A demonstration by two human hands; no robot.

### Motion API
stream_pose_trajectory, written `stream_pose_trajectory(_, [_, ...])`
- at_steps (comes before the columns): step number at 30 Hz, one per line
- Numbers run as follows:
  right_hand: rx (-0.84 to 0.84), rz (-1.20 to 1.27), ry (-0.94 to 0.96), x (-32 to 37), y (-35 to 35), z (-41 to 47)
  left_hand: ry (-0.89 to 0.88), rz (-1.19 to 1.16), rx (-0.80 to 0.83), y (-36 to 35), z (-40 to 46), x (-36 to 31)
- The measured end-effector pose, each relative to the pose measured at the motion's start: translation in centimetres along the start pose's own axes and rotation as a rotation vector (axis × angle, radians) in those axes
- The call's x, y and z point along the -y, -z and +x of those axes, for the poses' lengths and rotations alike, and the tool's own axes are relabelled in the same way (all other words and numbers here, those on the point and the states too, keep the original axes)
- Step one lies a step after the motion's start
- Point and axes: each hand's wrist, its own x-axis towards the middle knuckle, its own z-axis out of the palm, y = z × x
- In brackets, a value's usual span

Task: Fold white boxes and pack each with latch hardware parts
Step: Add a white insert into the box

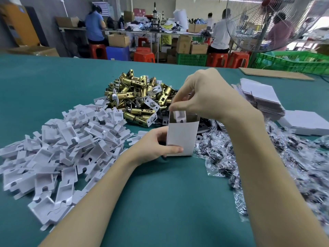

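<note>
A white box stands upright and open-topped on the green table, in the middle of the view. My left hand grips its lower left side, thumb across the front. Above it, my right hand pinches a white cardboard insert that sticks partly down into the box's mouth. A heap of brass latches lies just behind the box. A large pile of white cardboard inserts spreads to the left. Clear bags of dark screws cover the table to the right.
A stack of flat white box blanks and a folded white box lie at the far right. A brown cardboard sheet rests behind them. Beyond the table stand a large fan, green crates, red stools and people working at benches.
</note>
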Motion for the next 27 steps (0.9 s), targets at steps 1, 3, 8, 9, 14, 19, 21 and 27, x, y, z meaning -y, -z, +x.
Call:
stream_pose_trajectory(1, [-0.024, 0.004, -0.015, 0.0, -0.3, 0.1, 0.003, -0.006, -0.003, 0.0, 0.0, 0.0])
stream_pose_trajectory(3, [-0.052, 0.004, -0.038, 0.0, -0.9, 0.3, 0.005, -0.024, -0.019, -0.1, 0.0, 0.0])
stream_pose_trajectory(8, [0.015, 0.074, -0.031, -0.4, -1.1, 0.1, 0.000, -0.053, -0.052, 0.1, 0.1, 0.2])
stream_pose_trajectory(9, [0.033, 0.082, -0.036, -0.7, -1.0, 0.0, 0.010, -0.038, -0.047, 0.2, 0.1, 0.2])
stream_pose_trajectory(14, [0.128, 0.160, -0.095, -2.6, 0.4, -0.7, 0.068, 0.151, 0.015, 1.3, 0.3, -1.2])
stream_pose_trajectory(19, [0.217, 0.295, -0.129, -3.9, 1.4, -1.3, 0.044, 0.507, 0.033, 2.8, 0.2, -3.5])
stream_pose_trajectory(21, [0.196, 0.323, -0.112, -3.9, 1.6, -1.3, 0.054, 0.584, 0.041, 3.3, 0.1, -3.9])
stream_pose_trajectory(27, [0.130, 0.301, -0.059, -3.4, 1.3, -1.1, 0.061, 0.637, 0.042, 3.4, 0.0, -4.1])
